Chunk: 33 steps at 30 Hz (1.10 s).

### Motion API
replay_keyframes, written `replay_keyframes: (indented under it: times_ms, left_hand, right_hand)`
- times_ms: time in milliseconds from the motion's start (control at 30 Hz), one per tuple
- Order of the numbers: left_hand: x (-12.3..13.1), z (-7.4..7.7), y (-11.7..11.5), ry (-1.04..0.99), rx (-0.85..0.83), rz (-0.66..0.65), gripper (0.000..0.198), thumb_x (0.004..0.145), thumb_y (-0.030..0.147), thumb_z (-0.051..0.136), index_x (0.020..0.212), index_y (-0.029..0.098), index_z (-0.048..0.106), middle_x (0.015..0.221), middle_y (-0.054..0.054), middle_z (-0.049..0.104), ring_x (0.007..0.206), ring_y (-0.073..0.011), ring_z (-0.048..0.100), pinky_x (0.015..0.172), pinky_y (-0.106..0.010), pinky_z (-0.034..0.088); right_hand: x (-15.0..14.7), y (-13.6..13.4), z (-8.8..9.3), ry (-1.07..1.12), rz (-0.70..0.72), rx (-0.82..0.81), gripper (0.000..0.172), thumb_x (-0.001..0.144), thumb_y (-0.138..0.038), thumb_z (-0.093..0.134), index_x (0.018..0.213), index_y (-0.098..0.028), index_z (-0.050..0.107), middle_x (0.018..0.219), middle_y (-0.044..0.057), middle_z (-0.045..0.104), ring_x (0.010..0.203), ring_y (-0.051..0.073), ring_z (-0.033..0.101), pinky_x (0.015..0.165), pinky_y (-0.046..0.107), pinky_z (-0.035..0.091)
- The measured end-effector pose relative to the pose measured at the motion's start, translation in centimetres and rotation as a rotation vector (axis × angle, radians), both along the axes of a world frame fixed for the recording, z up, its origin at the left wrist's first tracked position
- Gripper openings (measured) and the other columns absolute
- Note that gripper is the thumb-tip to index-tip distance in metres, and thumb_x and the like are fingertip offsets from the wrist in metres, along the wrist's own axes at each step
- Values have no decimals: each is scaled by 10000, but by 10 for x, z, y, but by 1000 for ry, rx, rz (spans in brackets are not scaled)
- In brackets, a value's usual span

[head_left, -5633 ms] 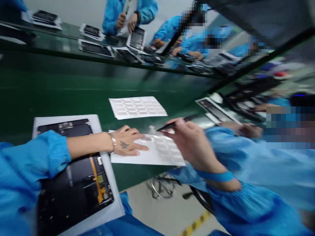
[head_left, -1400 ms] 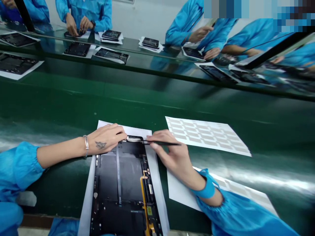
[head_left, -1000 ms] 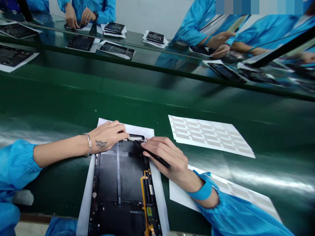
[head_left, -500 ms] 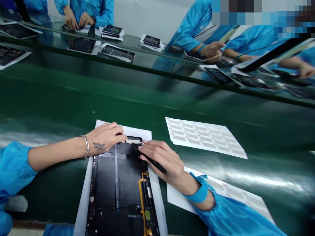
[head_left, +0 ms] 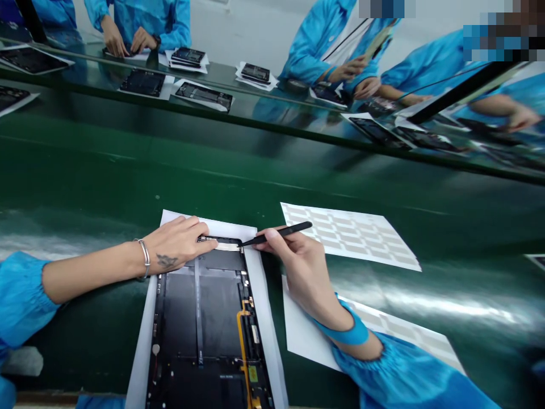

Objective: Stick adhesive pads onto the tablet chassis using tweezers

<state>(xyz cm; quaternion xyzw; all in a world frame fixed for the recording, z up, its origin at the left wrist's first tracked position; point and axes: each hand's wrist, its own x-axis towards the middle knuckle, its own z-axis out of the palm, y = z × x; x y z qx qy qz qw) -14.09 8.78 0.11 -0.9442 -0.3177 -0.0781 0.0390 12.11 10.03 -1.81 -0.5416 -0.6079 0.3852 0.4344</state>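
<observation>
Glossy green workbench (head_left: 85, 170), with a long bright streak of glare (head_left: 447, 307) to the right. Black tablet chassis (head_left: 200, 318) lies on a white paper sheet (head_left: 142, 346), near the bench edge, its long side running toward the wearer; orange flex cable (head_left: 242, 335) on its lower right. Pale strip (head_left: 227, 245) along the chassis's far end.

Left hand (head_left: 174, 243): fingers pressed together, tips on the strip's left end and the chassis edge. Cannot tell whether they pinch it. Silver bangle (head_left: 143, 257) on the wrist.

Right hand (head_left: 298, 267): thumb and fingers pinch black tweezers (head_left: 281, 233), tip touching the strip's right end. Blue band (head_left: 349, 335) around the wrist.

Two sheets of beige labels: one (head_left: 349, 233) just beyond the right hand, the other (head_left: 395, 324) under the right forearm.

Far bench (head_left: 264, 108) across the room, before a white wall (head_left: 238, 34): more black panels on paper. Co-workers in blue smocks (head_left: 136, 17) stand along it, their hands (head_left: 128, 42) on the panels.
</observation>
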Motion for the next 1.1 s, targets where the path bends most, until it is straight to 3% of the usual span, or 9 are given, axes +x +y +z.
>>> replay_keyframes:
  times_ms: [267,667,800,900,1000,1100]
  left_hand:
    - [1,4,-1,45,73,-21,302,961,86,417,1194,187,581,1004,-87,600,869,-207,539,706,-310,384]
    - [-1,4,-2,59,42,-10,311,962,98,415,1201,203,584,1006,-79,602,853,-199,532,700,-304,378]
    - [0,8,0,120,32,-1,349,974,104,387,1247,207,579,1018,-87,588,866,-201,525,729,-312,401]
    - [12,16,4,203,-26,21,413,985,163,403,1366,282,510,1021,-90,571,860,-215,521,698,-316,418]
    - [27,22,10,291,-57,50,511,978,188,423,1440,408,406,1045,-91,561,868,-236,522,653,-312,424]
    - [27,20,12,276,-61,54,536,959,178,453,1443,404,406,1056,-93,572,891,-240,531,674,-320,452]
  right_hand:
    - [-6,-5,1,157,-7,1,274,833,-458,675,827,-189,725,788,45,711,693,169,690,712,326,589]
    - [-5,-3,-1,-24,23,80,312,845,-488,645,821,-187,727,714,50,714,704,209,689,680,352,565]
    - [-3,0,1,18,-49,93,315,810,-499,679,802,-188,730,722,49,718,685,210,694,658,346,567]
    - [-4,4,8,127,-98,87,325,793,-511,698,833,-192,735,774,49,727,714,216,707,716,379,585]
    - [-10,9,18,157,-10,85,315,801,-508,694,860,-203,741,838,51,734,780,218,711,777,391,584]
    - [-17,12,23,99,111,96,334,812,-526,675,838,-200,740,842,54,735,777,214,702,749,365,573]
